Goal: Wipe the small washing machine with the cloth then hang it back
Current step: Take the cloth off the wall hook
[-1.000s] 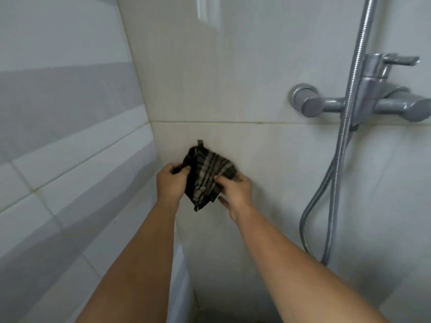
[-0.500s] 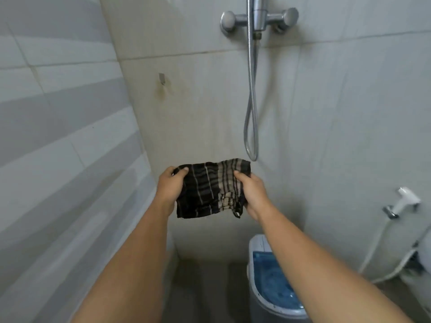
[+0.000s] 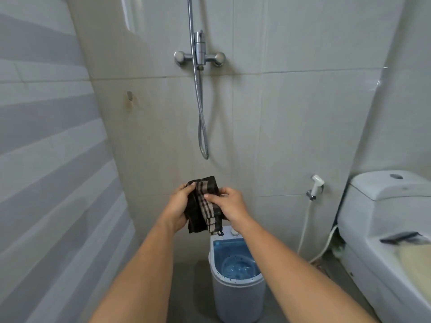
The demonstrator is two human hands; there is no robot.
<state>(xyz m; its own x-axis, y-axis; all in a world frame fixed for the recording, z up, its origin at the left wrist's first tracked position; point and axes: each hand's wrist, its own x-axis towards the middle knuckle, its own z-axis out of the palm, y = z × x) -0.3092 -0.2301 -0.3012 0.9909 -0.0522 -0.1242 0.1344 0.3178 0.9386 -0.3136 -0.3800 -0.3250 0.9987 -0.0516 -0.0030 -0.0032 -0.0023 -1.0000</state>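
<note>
A dark plaid cloth (image 3: 202,206) with beige stripes is bunched between both hands at chest height. My left hand (image 3: 178,207) grips its left side and my right hand (image 3: 229,205) pinches its right side. Below the hands, on the floor, stands the small washing machine (image 3: 236,283), grey-white with a translucent blue lid; its rear left corner is hidden behind the cloth. A small metal hook (image 3: 129,95) sits bare on the wall at upper left, well above the hands.
A chrome shower mixer (image 3: 199,57) with a looping hose (image 3: 203,127) hangs on the back wall. A bidet sprayer (image 3: 316,186) is mounted at the right, beside a white toilet (image 3: 384,229). The tiled left wall (image 3: 46,171) is close.
The cloth came off the hook and dropped with both hands to above the washing machine, then was gathered narrower. The view tilted down and back, showing the machine and toilet.
</note>
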